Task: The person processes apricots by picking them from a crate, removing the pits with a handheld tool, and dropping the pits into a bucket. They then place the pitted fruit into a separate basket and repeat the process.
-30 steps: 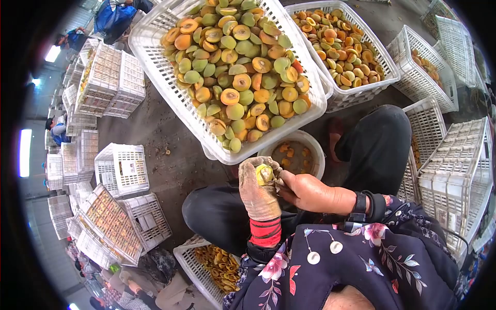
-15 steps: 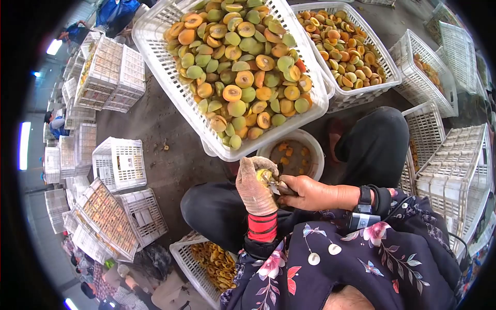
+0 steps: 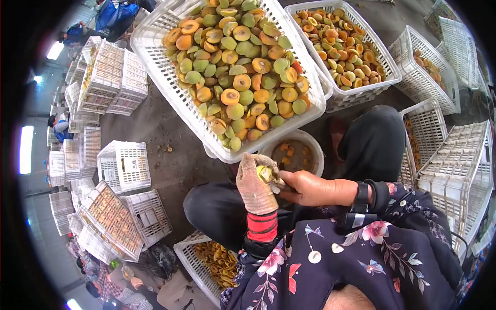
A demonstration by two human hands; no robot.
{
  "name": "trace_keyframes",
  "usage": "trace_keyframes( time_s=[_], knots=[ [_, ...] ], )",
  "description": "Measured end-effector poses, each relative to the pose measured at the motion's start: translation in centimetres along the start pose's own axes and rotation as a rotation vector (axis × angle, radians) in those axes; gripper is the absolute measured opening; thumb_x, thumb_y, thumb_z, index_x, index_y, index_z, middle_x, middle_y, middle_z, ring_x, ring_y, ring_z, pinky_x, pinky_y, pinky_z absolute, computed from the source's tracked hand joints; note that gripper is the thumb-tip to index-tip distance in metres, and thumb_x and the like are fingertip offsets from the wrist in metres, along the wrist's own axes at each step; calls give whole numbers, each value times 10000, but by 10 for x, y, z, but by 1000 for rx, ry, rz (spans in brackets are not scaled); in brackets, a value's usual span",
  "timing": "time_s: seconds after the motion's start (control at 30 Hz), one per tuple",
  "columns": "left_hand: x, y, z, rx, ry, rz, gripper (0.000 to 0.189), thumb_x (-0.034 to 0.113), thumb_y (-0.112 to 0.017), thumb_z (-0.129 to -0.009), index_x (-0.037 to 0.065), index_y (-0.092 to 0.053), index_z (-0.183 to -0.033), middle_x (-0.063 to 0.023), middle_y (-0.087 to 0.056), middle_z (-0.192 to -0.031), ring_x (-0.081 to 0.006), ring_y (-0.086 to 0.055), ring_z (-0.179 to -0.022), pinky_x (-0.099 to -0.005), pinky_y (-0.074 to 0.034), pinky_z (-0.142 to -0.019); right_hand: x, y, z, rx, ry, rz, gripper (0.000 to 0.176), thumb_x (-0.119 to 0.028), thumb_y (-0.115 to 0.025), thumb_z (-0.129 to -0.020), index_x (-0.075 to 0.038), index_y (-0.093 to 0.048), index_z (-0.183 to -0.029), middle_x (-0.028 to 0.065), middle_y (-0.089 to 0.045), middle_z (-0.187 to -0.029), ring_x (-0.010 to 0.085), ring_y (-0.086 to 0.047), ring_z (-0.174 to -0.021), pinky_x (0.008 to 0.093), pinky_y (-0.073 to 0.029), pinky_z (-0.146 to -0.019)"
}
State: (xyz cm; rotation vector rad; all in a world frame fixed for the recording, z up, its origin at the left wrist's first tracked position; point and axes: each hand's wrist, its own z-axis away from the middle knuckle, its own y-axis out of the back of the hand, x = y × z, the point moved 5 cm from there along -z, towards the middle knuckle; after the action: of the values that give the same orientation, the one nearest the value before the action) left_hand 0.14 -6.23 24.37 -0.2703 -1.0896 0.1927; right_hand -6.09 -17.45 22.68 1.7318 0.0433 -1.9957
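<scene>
My left hand [image 3: 254,185], in a worn pale glove, is closed around a cut yellow-green fruit [image 3: 266,174]. Bare and closed, my right hand [image 3: 309,189] grips a small tool [image 3: 281,185], mostly hidden by the fingers, whose end is against the fruit. Just beyond both hands stands a round white bucket [image 3: 319,164] with orange pieces in liquid. Above it, a large white crate [image 3: 181,109] holds a heap of halved green and orange fruit.
A second fruit crate [image 3: 385,77] stands behind at the right. Near my left knee is a crate [image 3: 194,268] of flattened orange pieces. Stacked crates [image 3: 116,72] line the left; more crates [image 3: 449,170] stand at the right. Co-workers [image 3: 62,126] sit at the far left.
My right hand and the tool have shifted slightly up and turned against the fruit. My left hand stays nearly in place, and the fruit shows more pale flesh.
</scene>
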Motion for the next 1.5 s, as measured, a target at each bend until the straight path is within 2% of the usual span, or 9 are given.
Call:
trace_keyframes(
  time_s=[0.3,0.37,0.5,0.53,0.83,1.17,1.33,1.37,1.5],
  knots=[
    [2,4,-7,-279,-65,-448,477,404,-530,-1002,26,-605,-720,-52,-593,-666,-121,-540,-597,-261,-407,-560,-2,5,3,-341,-106,-355,182,-168,-610,-955,-36,-485,-950,-8,-491,-660,142,-510,-545,298,-433,-507],
    [0,-1,-8,-441,-52,-88,541,449,-508,-1003,15,-573,-687,-83,-571,-658,-155,-539,-585,-277,-415,-557,6,-9,13,-700,-378,-1084,237,-222,-635,-935,-34,-521,-1022,-6,-536,-681,114,-521,-554,288,-432,-483],
    [-18,2,-11,-183,12,287,534,497,-493,-996,21,-542,-759,-116,-555,-679,-212,-537,-574,-318,-465,-558,10,-10,4,-275,-145,-441,244,-231,-639,-932,-38,-508,-1003,10,-533,-660,122,-510,-548,312,-439,-485],
    [-23,6,-15,-168,8,277,515,505,-495,-992,32,-541,-792,-111,-566,-708,-213,-546,-599,-325,-481,-567,19,-15,0,2,308,-261,263,-230,-651,-917,-27,-494,-975,86,-578,-643,244,-597,-567,402,-471,-519],
    [-38,57,-43,96,-56,249,453,478,-475,-1010,38,-563,-944,-117,-605,-776,-206,-600,-680,-306,-514,-584,76,3,8,-71,-284,763,200,-120,-580,-853,-38,-511,-1022,171,-648,-702,376,-679,-720,468,-530,-604],
    [-75,17,-37,-304,19,-60,572,493,-398,-1036,0,-564,-1274,-99,-608,-1228,-169,-567,-1107,-318,-447,-988,27,32,-15,353,34,256,258,-186,-687,-782,-16,-601,-955,226,-628,-719,432,-639,-731,489,-509,-653],
    [-68,10,-42,-300,90,63,506,438,-458,-1023,-21,-582,-1196,-140,-640,-1073,-217,-642,-808,-336,-554,-663,-3,129,-16,608,35,345,192,-177,-686,-768,-7,-617,-823,227,-629,-756,393,-658,-712,430,-529,-619],
    [-70,13,-46,-305,83,64,506,438,-458,-1023,-21,-582,-1196,-140,-640,-1073,-217,-642,-808,-336,-554,-663,-1,165,-19,623,-230,511,227,-204,-708,-796,-24,-620,-900,214,-645,-769,374,-672,-717,419,-532,-610],
    [-82,24,-56,-141,208,109,330,294,-503,-1012,-9,-571,-1123,-153,-666,-886,-237,-644,-642,-329,-533,-589,-18,237,-39,953,83,732,444,-255,-677,-866,-77,-545,-1250,169,-685,-817,350,-681,-709,417,-533,-589]
  ],
)
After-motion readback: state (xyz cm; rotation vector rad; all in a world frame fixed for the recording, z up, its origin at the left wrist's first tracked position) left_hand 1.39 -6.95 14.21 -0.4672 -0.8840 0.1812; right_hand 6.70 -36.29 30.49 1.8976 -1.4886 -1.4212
